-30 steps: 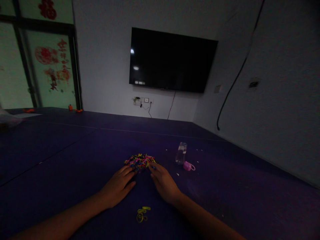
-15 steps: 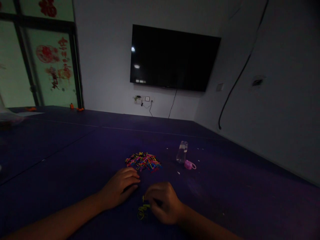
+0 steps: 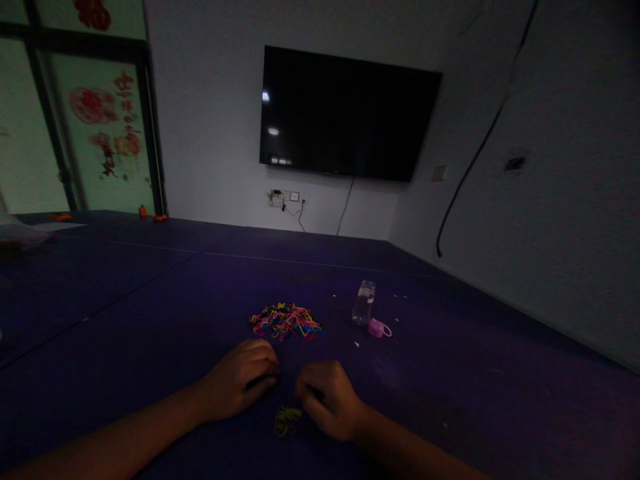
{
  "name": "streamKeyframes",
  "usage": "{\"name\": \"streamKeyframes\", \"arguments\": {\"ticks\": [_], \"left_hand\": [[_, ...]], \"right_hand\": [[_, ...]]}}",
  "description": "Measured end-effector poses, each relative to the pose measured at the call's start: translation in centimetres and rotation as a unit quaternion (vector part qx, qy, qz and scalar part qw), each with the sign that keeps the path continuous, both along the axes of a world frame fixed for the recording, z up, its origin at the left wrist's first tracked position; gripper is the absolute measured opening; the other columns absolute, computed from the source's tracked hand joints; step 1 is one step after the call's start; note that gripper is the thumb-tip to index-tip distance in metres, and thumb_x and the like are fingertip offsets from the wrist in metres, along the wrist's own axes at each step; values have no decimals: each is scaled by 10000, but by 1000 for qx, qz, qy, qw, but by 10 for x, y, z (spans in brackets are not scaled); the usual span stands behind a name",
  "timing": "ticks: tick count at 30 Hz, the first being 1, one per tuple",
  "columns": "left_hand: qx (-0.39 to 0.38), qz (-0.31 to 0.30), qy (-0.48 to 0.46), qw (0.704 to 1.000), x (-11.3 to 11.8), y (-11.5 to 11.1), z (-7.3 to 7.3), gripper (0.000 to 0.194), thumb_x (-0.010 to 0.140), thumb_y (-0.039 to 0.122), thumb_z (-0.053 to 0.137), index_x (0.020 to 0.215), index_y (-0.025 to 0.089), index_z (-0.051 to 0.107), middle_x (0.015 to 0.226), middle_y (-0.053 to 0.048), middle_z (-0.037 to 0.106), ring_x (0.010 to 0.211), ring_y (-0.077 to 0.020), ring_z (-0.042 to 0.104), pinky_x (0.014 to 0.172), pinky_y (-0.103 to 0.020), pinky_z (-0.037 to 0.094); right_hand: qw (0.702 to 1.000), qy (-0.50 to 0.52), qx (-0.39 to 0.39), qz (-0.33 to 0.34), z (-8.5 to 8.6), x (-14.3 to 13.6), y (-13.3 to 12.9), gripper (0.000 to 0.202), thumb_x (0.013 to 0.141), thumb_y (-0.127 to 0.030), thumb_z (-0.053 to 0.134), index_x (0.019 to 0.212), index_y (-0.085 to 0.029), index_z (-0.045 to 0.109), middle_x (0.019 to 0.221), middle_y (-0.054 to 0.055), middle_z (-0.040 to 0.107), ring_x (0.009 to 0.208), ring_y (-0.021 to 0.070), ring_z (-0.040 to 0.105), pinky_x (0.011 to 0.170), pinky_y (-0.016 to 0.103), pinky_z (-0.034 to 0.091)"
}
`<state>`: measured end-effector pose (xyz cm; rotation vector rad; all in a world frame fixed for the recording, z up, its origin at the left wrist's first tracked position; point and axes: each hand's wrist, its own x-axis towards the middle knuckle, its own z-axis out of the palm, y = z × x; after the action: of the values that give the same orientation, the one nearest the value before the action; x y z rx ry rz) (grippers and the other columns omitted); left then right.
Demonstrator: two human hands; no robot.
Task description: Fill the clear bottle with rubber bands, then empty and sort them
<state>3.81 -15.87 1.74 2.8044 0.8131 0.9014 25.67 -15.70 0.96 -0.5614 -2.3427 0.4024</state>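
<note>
A pile of multicoloured bands lies on the dark purple table. My left hand rests just in front of the pile, its fingers curled with a gap between thumb and fingers; nothing shows in it. To its right, my right hand is bent at the knuckles, fingertips pointing down and hidden. A small group of yellow-green bands lies between the hands, close to the right fingertips.
Behind and to the right stands a clear open bottle, with a pink lid beside it. White scraps dot the table. Orange objects sit at the far left edge, near a plastic bag.
My right hand has shifted slightly up and away from the yellow-green bands. A yellow band that was at its fingertips no longer shows there. My left fingers have curled in more.
</note>
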Motion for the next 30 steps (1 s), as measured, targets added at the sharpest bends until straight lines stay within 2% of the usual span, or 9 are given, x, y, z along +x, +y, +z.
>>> {"name": "streamKeyframes", "arguments": {"ticks": [3,7,11,13,16,19,22,26,30], "left_hand": [[3,3,6,1000,0,0,-1,245,927,295,409,973,194,628,900,-73,641,887,-194,562,816,-356,451],[7,15,2,1000,0,1,-1,233,923,286,418,956,193,629,897,-68,645,882,-190,563,801,-349,456],[8,31,-5,999,0,2,-1,215,915,261,430,936,190,631,873,-61,646,857,-185,566,785,-348,461],[11,40,-7,999,0,2,-3,203,908,256,442,940,186,630,869,-60,646,855,-186,567,785,-353,463],[13,69,-7,998,0,4,-5,194,896,237,451,949,186,630,882,-60,648,867,-193,570,795,-366,469],[12,106,1,994,-2,8,-7,185,883,209,458,961,193,625,917,-55,649,897,-198,571,824,-377,473],[15,142,7,990,-4,13,-12,201,883,238,469,1025,201,606,1000,-57,645,980,-211,560,872,-397,467],[12,189,30,981,-7,20,-23,322,890,339,468,1172,204,545,1257,-82,552,1214,-257,433,982,-459,404],[-16,192,63,979,-9,25,-30,385,911,402,418,1222,202,523,1345,-80,488,1302,-264,334,1030,-462,358]], "right_hand": [[1000,-4,-23,5,1,0,0,194,782,-208,356,640,-195,487,586,5,529,539,117,494,535,222,389],[997,15,-57,49,3,-2,-6,212,797,-213,358,635,-193,492,603,12,550,571,122,525,572,226,412],[993,46,-83,68,3,-3,-7,274,854,-233,336,655,-189,519,640,18,582,614,124,561,616,230,433],[994,64,-76,39,3,-2,-2,293,877,-239,333,667,-186,530,650,21,589,625,126,568,626,237,437],[995,79,-47,-45,0,0,12,261,881,-231,366,720,-183,565,697,33,612,675,140,582,653,253,451],[991,53,-18,-123,-3,1,27,248,881,-207,376,886,-177,622,898,77,650,873,172,593,793,304,462],[983,4,3,-184,-5,1,39,306,883,-186,371,1057,-169,622,1098,106,615,1064,205,534,939,370,406],[975,-63,8,-211,-8,1,47,329,884,-164,372,1102,-168,618,1163,104,589,1129,214,494,979,386,377],[971,-110,-7,-212,-8,1,48,306,890,-160,375,1040,-175,642,1127,91,603,1115,207,501,971,367,377]]}}
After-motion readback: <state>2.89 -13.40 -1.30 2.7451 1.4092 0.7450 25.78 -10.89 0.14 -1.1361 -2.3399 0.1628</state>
